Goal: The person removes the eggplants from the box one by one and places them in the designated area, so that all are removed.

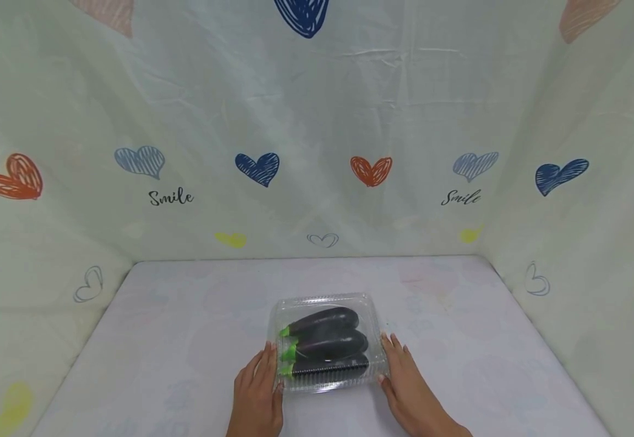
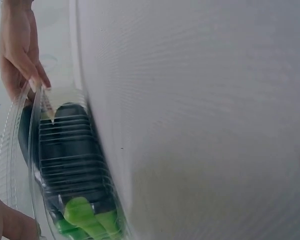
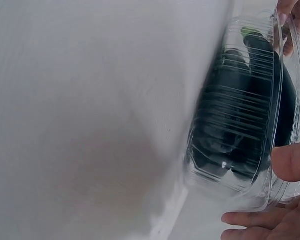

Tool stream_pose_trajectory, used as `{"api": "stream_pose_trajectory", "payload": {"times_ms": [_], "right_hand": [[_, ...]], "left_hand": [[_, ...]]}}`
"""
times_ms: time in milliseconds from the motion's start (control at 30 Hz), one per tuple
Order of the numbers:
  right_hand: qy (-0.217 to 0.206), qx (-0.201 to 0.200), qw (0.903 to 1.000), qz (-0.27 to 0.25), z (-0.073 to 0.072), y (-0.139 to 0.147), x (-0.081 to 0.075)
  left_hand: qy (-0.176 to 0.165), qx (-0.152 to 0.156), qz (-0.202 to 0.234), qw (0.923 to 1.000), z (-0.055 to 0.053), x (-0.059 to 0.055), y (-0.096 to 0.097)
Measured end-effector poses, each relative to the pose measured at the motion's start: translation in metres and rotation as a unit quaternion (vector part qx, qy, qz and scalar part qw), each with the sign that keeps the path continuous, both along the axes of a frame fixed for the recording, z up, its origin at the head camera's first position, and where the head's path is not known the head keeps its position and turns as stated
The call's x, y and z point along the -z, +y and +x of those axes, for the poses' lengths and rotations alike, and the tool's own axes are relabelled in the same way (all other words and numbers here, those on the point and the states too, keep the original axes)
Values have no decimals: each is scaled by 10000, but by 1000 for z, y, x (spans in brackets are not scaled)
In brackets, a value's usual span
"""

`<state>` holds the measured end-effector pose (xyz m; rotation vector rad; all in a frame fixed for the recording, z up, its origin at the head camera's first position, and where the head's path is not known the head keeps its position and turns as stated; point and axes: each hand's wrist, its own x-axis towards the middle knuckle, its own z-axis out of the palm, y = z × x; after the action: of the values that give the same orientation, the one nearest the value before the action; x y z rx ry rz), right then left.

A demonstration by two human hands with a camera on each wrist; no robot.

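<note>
A clear plastic clamshell box [image 1: 289,308] with a ribbed rim is in front of me, its lid down. Inside lie three dark purple eggplants [image 1: 332,345] side by side, their green stems [image 2: 82,214] toward the left. My left hand [image 1: 255,391] grips the box's left side, thumb at the near corner. On the opposite side, my right hand [image 1: 411,388] holds the edge. The right wrist view shows the right thumb [image 3: 292,162] on the rim and fingers under it. Much of the left hand is out of frame in the left wrist view.
The box is over the near middle of a white-covered table [image 1: 186,340]. Behind the table and along both sides hangs a pale curtain [image 1: 317,109] printed with hearts and the word "Smile".
</note>
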<state>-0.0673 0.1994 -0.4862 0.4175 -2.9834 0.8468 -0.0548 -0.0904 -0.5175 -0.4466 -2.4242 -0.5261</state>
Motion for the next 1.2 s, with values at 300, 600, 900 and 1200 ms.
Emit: {"api": "stream_pose_trajectory", "payload": {"times_ms": [300, 600, 900, 1200], "right_hand": [[-254, 136, 9995, -114, -1, -2, -1], [53, 112, 9999, -11, -1, -4, 2], [794, 73, 9964, 285, -3, -3, 4], [954, 134, 9947, 372, -3, 1, 0]], "left_hand": [[-121, -38, -29, 9999, 1, 1, 1], [64, -36, -77, 9999, 1, 3, 0], [133, -50, -123, 9998, 0, 6, -1], [-200, -179, -233, 9994, 2, -1, -1]]}}
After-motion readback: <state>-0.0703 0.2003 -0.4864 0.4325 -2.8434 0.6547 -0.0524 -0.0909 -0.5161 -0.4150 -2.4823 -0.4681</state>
